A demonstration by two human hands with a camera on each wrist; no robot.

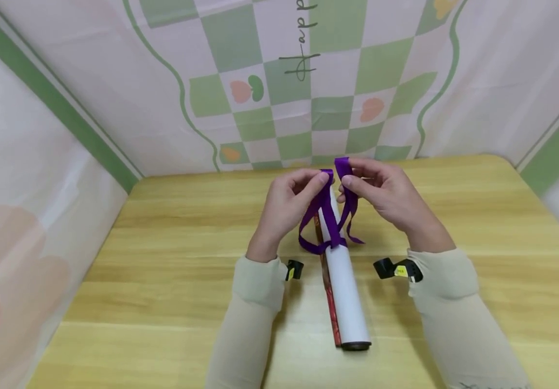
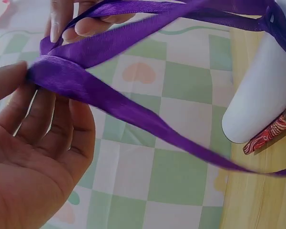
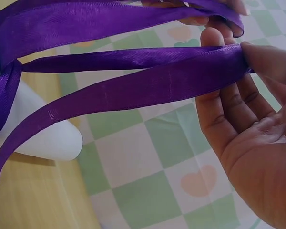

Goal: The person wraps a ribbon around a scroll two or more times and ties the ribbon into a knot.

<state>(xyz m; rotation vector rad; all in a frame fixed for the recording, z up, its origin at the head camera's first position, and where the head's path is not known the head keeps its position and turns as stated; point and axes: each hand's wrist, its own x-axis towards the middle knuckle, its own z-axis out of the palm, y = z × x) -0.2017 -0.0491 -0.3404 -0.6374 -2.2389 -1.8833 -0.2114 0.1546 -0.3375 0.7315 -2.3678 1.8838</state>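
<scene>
A purple satin ribbon (image 1: 329, 216) is wrapped around a long white roll (image 1: 348, 292) with a dark cap at its near end. My left hand (image 1: 286, 202) pinches one folded loop of the ribbon between thumb and fingers, above the roll's far part. Just to its right, my right hand (image 1: 386, 192) pinches a second loop the same way. In the right wrist view, both strands of that ribbon loop (image 3: 133, 90) run from the thumb and fingers back toward the white roll (image 3: 52, 138). One loose tail hangs down on the roll's right side.
Along the roll's left side lies a thin red patterned strip (image 1: 331, 313). Everything rests on a light wooden table (image 1: 177, 292). A green-and-white checkered cloth (image 1: 289, 86) hangs behind the table's far edge. Small black wrist devices (image 1: 398, 268) sit by both cuffs.
</scene>
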